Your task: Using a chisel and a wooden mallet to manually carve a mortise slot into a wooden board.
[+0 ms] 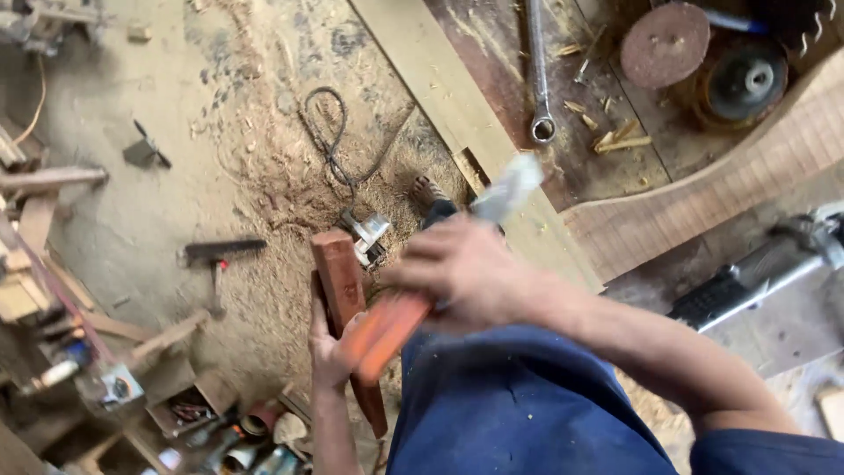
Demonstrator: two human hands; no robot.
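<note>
Reddish-brown wood fills the left hand [330, 352]: a short, squared block [345, 308] stood nearly upright against the blue-clad leg [519, 405], fingers wrapped round its lower half, seemingly so the top end stays steady. The right hand [466, 273] is closed round a tool with an orange handle [387, 332], whose pale blade [508, 189] is blurred beyond the knuckles; whether it is a chisel or a knife cannot be told. It crosses just beside the block's upper end.

Beyond lies the sawdust-covered floor [220, 132], with a hammer [215, 259] and a looped cord [330, 132]. Farther right, the table [492, 35] carries a ring spanner [538, 70], a curved slatted wooden piece [703, 202] and round grinding discs [665, 44].
</note>
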